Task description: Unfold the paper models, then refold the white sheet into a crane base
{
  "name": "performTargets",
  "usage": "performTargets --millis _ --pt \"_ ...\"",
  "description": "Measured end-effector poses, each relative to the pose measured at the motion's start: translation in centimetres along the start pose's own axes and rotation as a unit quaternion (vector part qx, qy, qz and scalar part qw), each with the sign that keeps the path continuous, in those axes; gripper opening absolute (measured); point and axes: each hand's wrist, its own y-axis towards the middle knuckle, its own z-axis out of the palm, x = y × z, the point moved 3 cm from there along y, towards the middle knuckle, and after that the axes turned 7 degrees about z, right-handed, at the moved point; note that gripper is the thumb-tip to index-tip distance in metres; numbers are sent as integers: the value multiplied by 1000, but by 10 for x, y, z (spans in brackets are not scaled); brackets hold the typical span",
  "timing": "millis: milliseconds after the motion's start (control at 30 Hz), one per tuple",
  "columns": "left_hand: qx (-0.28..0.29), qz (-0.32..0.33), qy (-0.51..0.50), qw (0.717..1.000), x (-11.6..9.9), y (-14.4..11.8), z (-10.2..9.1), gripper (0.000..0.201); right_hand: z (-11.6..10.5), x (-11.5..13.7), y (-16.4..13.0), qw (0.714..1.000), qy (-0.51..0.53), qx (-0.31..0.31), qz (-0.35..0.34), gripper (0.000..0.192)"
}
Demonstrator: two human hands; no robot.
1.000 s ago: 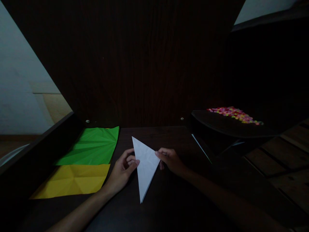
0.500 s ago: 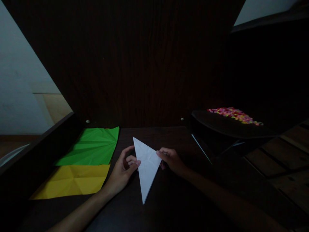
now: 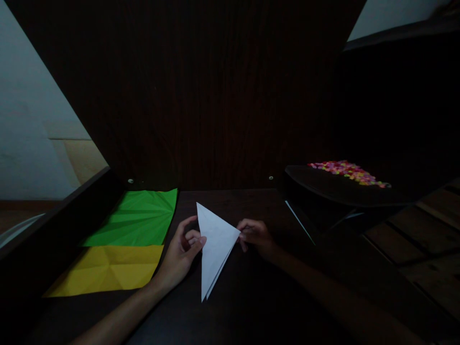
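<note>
White paper triangle (image 3: 214,247) folded, at centre of dark tabletop (image 3: 251,297), layers parted at near tip. Left hand (image 3: 183,254) fingers pinch its left edge; right hand (image 3: 257,235) fingers pinch right corner. Green sheet (image 3: 138,218), yellow sheet (image 3: 108,269) lie left.

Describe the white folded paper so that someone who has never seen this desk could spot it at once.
On the dark wooden desk, look at its middle, between the left hand and the right hand, which grip it from either side. The white paper is a narrow folded triangle; the green sheet and yellow sheet to its left lie flat, unfolded.
</note>
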Motion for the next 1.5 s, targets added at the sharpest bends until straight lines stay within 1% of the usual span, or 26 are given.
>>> performTargets --millis 233,300,400,467,533,600,667,767,900,1000,1167,1333,1400,1500 --pt "-5 -11 10 1000 0 1 -2 65 4 8 -6 997 -69 20 -21 26" --pt "-6 -13 13 1000 -1 1 -1 64 4 8 -6 997 -75 14 -27 27" --pt "-8 -12 15 1000 -2 2 -1 64 3 4 -6 996 -84 -8 -36 36" --pt "-12 -12 14 1000 -3 3 -1 64 2 3 -6 992 -112 -29 -50 39" --pt "-16 -15 16 1000 -3 3 -1 65 2 4 -7 981 -174 -50 -74 31" --pt "-14 -18 19 1000 -4 3 0 64 3 8 -7 961 -244 -70 -110 20" --pt "-7 -17 24 1000 -5 2 1 60 5 12 -8 942 -290 -88 -147 13" --pt "2 -5 28 1000 -9 1 3 52 8 16 -8 929 -309 -108 -174 9" --pt "13 -2 31 999 -12 1 5 48 8 14 -8 919 -328 -136 -170 11" --pt "9 -5 47 999 -11 1 4 46 6 13 -8 912 -333 -152 -184 11" --pt "16 -10 76 997 -10 0 2 40 8 16 -7 913 -326 -152 -194 11" --pt "30 0 66 997 -5 1 3 39 5 14 -8 909 -321 -195 -183 18" --pt "31 7 47 998 -3 1 3 41 3 10 -7 924 -291 -194 -157 19" --pt "29 8 20 999 -1 0 3 46 1 2 -4 961 -191 -175 -100 19"
